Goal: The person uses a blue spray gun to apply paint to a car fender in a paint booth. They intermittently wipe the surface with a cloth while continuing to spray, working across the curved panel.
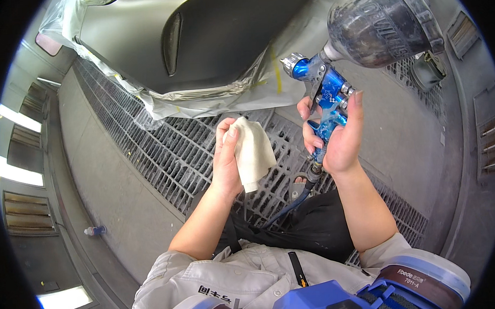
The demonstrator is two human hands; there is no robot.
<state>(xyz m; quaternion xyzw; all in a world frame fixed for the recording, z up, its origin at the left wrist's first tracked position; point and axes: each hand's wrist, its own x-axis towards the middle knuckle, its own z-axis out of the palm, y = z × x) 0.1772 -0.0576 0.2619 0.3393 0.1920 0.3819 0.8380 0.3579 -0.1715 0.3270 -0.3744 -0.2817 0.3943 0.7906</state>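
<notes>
My left hand [225, 158] pinches a folded cream-coloured cloth [254, 150], which hangs down in front of me. In my right hand [343, 142] is a blue spray gun [329, 93], its handle wrapped by my fingers. The gun's silver nozzle [294, 64] points left, toward the car panel. A large, smeared, see-through paint cup [382, 24] sits on top of the gun, tilted to the right. From the bottom of the handle a dark air hose [291, 208] runs down past my legs. Cloth and gun are apart.
Ahead stands a dark grey car panel [215, 45] edged with clear masking film [201, 104] and tape. Metal floor grating [165, 158] runs beneath me. A small bottle [95, 231] lies by the left wall; a round container [427, 71] is at the far right. My respirator [320, 303] fills the lower edge.
</notes>
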